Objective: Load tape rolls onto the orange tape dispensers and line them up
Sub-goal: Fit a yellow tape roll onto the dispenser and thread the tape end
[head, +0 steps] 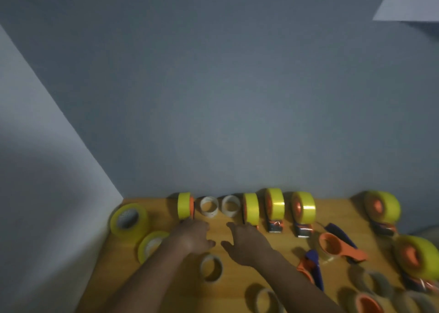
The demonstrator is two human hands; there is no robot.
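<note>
Fingers spread on both: left hand (193,235) at a loaded orange tape dispenser (185,206), right hand (245,241) beside another (blurry) on the wooden table (237,286).

Only 1 view: a head-worn camera looks forward and steeply down from close above. The blue-grey wall (237,87) fills the upper frame; the wooden table (237,284) crosses the bottom, arms entering from the lower edge.
</note>
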